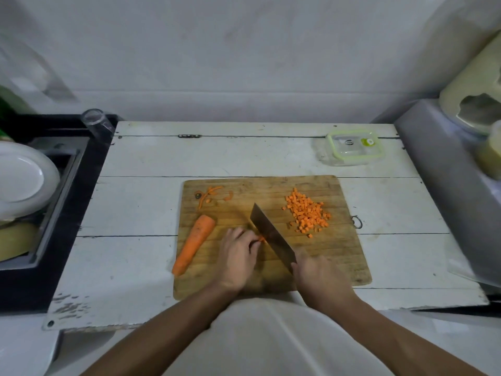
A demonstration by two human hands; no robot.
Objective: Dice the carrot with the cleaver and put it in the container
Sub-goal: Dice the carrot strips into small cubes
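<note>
Gripping the cleaver [271, 234] by its handle, right hand [317, 278] has fingers wrapped tight around it; blade angles up and left from the fist, edge down on the cutting board [339, 256]. Left hand [238, 253] sits just left of the blade, fingers curled over small carrot strips [261, 238], only an orange sliver showing at the fingertips, touching or nearly touching the blade side. Whole carrot piece [193, 244] lies on the board just left of the left hand, apart from the fingers, slanted. Diced carrot pile [307, 214] is past the blade, on the far side from the left fingers. Peel scraps [210, 195] beyond the left fingertips, at the board's far left corner. Container [352, 147] with green-rimmed lid on sits on the white table [135, 207], well apart from both hands, past the board.
</note>
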